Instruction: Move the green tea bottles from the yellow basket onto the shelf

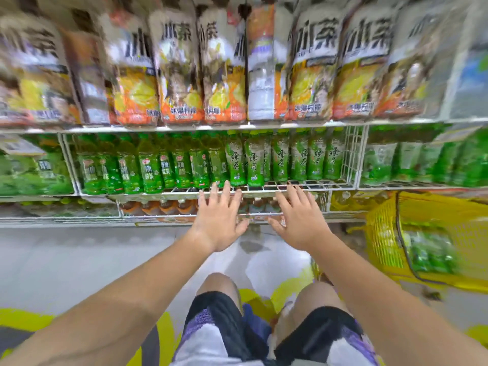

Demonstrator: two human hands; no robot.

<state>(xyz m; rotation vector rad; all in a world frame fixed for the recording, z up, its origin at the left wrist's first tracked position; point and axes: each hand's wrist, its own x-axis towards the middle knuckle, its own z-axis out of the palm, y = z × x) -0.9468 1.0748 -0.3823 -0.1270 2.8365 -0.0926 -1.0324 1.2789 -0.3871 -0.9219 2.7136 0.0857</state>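
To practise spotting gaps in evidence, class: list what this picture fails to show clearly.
Head view, right edge and blur: the yellow basket is cut off; its green bottles cannot be counted.
Head view, left hand and right hand: they cover some brown bottles.
Head view, motion blur: top-shelf labels have unreadable small print.

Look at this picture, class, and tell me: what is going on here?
A person crouches in front of a shop shelf. The left hand and right hand are both open and empty, reaching toward the front edge of the wire shelf, where green tea bottles stand in a row. The yellow basket sits on the floor to the right and holds blurred green items, likely more bottles, so the job looks unfinished.
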